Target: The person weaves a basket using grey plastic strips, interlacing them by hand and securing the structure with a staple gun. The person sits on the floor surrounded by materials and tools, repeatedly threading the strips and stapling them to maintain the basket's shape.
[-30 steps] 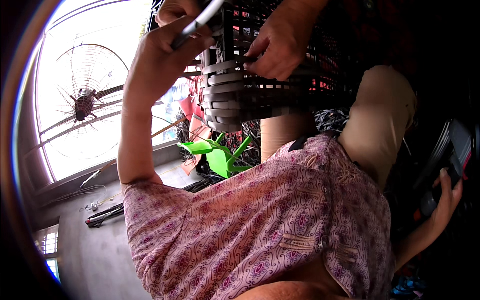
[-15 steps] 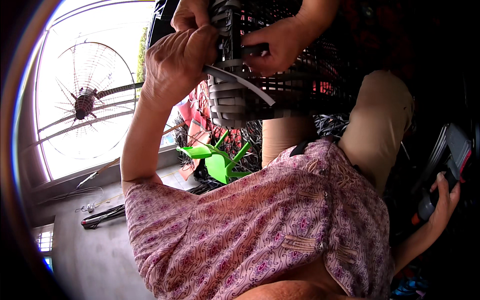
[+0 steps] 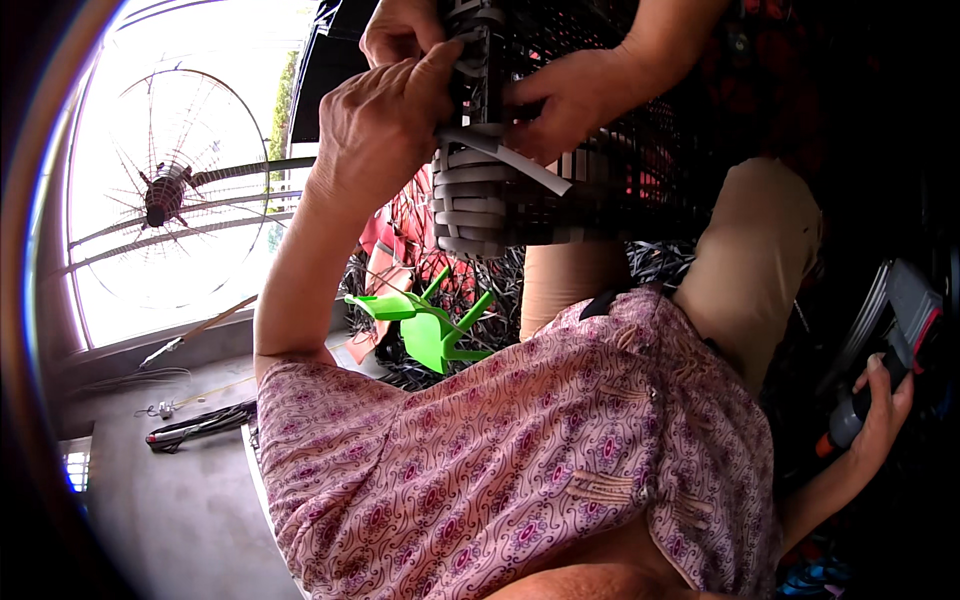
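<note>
A dark woven basket (image 3: pixel 468 205) of flat grey and black strips is held up at the top. My left hand (image 3: pixel 385 120) is closed at its edge, with a loose grey strip (image 3: pixel 535 170) sticking out beside the palm; its fingertips are partly hidden. Another person's two hands also work on the basket: one hand (image 3: pixel 400 32) is just above mine, the other hand (image 3: pixel 575 95) reaches in on the right. Low at the right, my right hand (image 3: pixel 880 410) grips the handle of a grey staple gun (image 3: pixel 908 310) with red trim, held away from the basket.
Below the basket lies a bright green plastic piece (image 3: pixel 428 335) among dark strips and red material. The other person's knee (image 3: pixel 755 240) is on the right. A bundle of dark rods (image 3: pixel 200 428) lies on the grey floor (image 3: pixel 190 510). A round wire fan guard (image 3: pixel 168 195) stands at the left.
My left hand and the basket have shifted slightly to the right in view, and the loose strip's end with them. The other person's right-side hand has moved slightly right. My right hand keeps the staple gun.
</note>
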